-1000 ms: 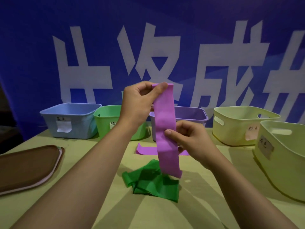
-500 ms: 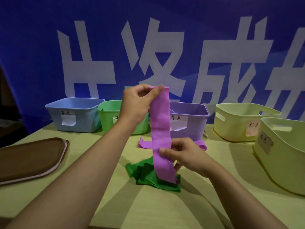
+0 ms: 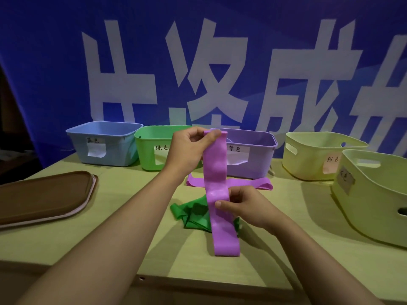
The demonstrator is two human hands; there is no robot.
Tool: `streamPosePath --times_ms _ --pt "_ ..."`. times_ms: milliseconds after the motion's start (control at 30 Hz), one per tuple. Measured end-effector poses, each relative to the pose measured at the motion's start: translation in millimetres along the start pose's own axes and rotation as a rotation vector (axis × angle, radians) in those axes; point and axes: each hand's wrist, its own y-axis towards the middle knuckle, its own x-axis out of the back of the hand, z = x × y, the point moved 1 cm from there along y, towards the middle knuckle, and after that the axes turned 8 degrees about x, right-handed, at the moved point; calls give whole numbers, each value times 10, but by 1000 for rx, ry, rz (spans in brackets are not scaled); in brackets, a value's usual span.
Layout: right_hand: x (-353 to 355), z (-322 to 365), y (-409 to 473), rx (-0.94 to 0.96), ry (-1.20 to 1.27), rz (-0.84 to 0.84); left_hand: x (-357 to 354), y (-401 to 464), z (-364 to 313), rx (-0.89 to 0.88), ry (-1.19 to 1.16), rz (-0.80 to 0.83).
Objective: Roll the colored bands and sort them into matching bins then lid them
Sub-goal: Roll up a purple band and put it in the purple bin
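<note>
A purple band [image 3: 217,172] hangs upright over the table. My left hand [image 3: 189,150] pinches its top end, and my right hand [image 3: 244,205] pinches it lower down, with the tail reaching below to the table. Under it lies a crumpled green band [image 3: 189,214]. A second purple band [image 3: 248,183] lies flat in front of the purple bin [image 3: 253,155]. The green bin [image 3: 152,148] and the blue bin [image 3: 105,144] stand to the left in the back row.
Two pale yellow bins [image 3: 317,155] [image 3: 372,194] stand at the right. A brown lid [image 3: 44,194] lies at the table's left edge. A blue banner with white characters hangs behind the bins. The table's front edge runs close to my arms.
My right hand has slid down the purple band toward the table. The band's lower end now hangs lower, past the green band. The view has tilted downward.
</note>
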Motion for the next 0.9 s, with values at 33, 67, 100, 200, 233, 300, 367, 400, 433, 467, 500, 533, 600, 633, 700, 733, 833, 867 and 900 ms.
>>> streamPosePath --times_ms 33,67,100,200,233,300,367,400,433,467,500,533,600,633,700,733,833,867,900 --pt "23 -29 5 13 -25 -34 -10 -12 30 10 -11 4" --pt "51 -47 13 26 -26 -62 -21 -16 57 17 -20 7" --pt "76 -58 22 35 6 -86 -32 -17 83 22 -25 10" --pt "152 -141 105 16 96 -208 -56 5 178 23 -28 26" --pt "181 -167 139 25 100 -249 -62 21 220 22 -30 32" --pt "222 -197 217 78 116 -294 -75 62 323 24 -36 39" --pt "239 -198 299 120 178 -337 -95 103 439 34 -49 42" --pt "238 -180 341 143 214 -360 -107 119 503 36 -52 47" --pt "233 -173 391 165 252 -386 -119 132 567 32 -50 54" --pt "223 -170 447 184 283 -409 -132 146 634 28 -47 59" --pt "206 -176 505 197 299 -430 -144 156 700 29 -50 63" --pt "190 -190 563 204 298 -446 -155 174 765 35 -60 63" --pt "165 -246 678 208 267 -460 -182 213 866 51 -92 56" --pt "155 -277 730 205 254 -453 -196 234 902 57 -104 48" --pt "143 -338 814 200 242 -421 -219 290 950 59 -118 27" --pt "140 -366 842 194 236 -402 -227 325 963 57 -114 15" --pt "105 -453 863 155 251 -352 -242 466 963 52 -116 -13" --pt "85 -475 852 133 251 -344 -246 530 953 54 -115 -15" --pt "68 -488 838 100 236 -333 -251 598 933 56 -104 -15"
